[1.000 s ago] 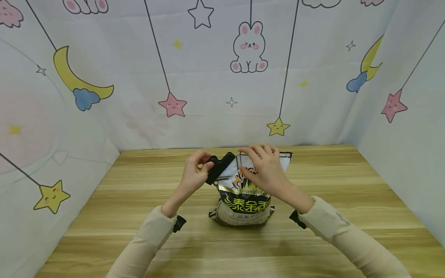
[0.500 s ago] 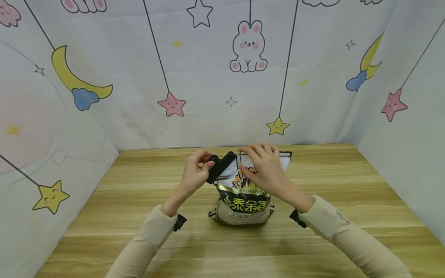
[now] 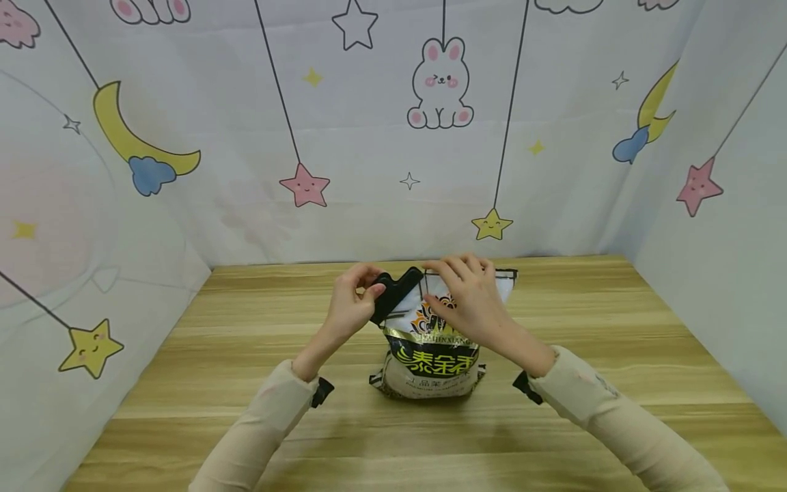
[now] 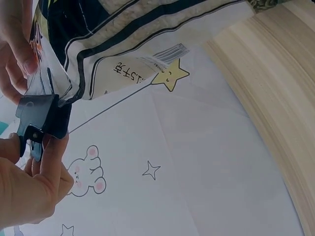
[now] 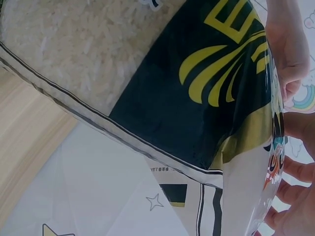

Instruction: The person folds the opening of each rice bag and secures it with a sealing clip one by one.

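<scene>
A bag of rice [image 3: 433, 372] stands upright on the table, its white top folded over at the left corner. Between thumb and fingers, my left hand [image 3: 352, 301] pinches a wide black clip [image 3: 398, 295]. In the left wrist view, the clip [image 4: 42, 115] sits at the edge of the bag's top, its handles between my thumb and fingers. My right hand [image 3: 470, 301] grips the top of the bag, thumb on the front and fingers over the upper edge. The right wrist view has those fingers [image 5: 295, 169] against the bag's printed film; rice shows through its window [image 5: 83, 49].
The wooden table [image 3: 246, 383] extends around the bag. Behind it and at both sides hangs a white cloth [image 3: 369, 232] printed with stars, moons and a rabbit. A black strap piece [image 3: 322, 392] shows at my left wrist.
My left hand and the clip have shifted slightly right, further onto the folded corner. My right hand and the bag stay nearly still.
</scene>
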`<act>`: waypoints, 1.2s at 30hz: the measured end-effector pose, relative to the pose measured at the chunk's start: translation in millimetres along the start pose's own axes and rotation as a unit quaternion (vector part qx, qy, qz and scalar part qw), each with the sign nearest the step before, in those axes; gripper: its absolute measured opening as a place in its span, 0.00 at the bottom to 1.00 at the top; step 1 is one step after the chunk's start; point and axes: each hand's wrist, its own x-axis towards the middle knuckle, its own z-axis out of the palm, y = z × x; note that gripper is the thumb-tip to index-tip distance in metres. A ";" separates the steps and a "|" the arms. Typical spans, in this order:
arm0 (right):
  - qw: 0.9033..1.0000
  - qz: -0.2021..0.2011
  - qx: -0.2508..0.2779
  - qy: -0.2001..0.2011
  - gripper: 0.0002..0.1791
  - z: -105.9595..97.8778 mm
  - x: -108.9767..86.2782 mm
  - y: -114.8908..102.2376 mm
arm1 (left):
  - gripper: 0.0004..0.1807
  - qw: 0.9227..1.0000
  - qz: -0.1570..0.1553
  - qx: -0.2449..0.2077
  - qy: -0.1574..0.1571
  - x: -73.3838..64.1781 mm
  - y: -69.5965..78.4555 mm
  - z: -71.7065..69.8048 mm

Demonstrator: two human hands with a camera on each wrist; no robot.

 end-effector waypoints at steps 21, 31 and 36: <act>1.000 0.003 -0.007 -0.001 0.24 -1.1 0.5 -0.5 | 0.06 1.000 0.012 0.000 -0.003 4.5 2.9 3.9; 1.000 0.004 -0.001 -0.003 0.24 -1.3 0.9 -0.5 | 0.06 1.000 0.006 0.001 -0.005 4.6 2.4 3.7; 1.000 0.004 -0.002 -0.003 0.24 -1.2 1.0 -0.4 | 0.06 1.000 0.007 0.005 -0.004 4.6 2.8 3.7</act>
